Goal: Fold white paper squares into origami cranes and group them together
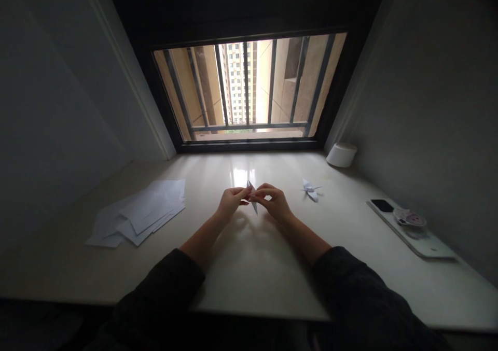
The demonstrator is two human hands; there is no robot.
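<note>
Between my two hands is a small piece of folded white paper [254, 206], long and narrow with pointed ends, held a little above the sill. My left hand [232, 201] pinches it from the left with thumb and fingers. From the right, my right hand [274, 201] pinches its middle, thumb and forefinger bent into a ring. The fingertips of both hands meet there and cover the paper's centre. To the right of my right hand lies a finished-looking paper crane [310, 190] with spread wings.
Several loose white paper sheets [150, 206] lie in an overlapping pile on the left of the pale sill [249, 283]. A phone [412, 232] with a round grip on its back lies at right. A white cylindrical object [341, 154] stands near the barred window [249, 89].
</note>
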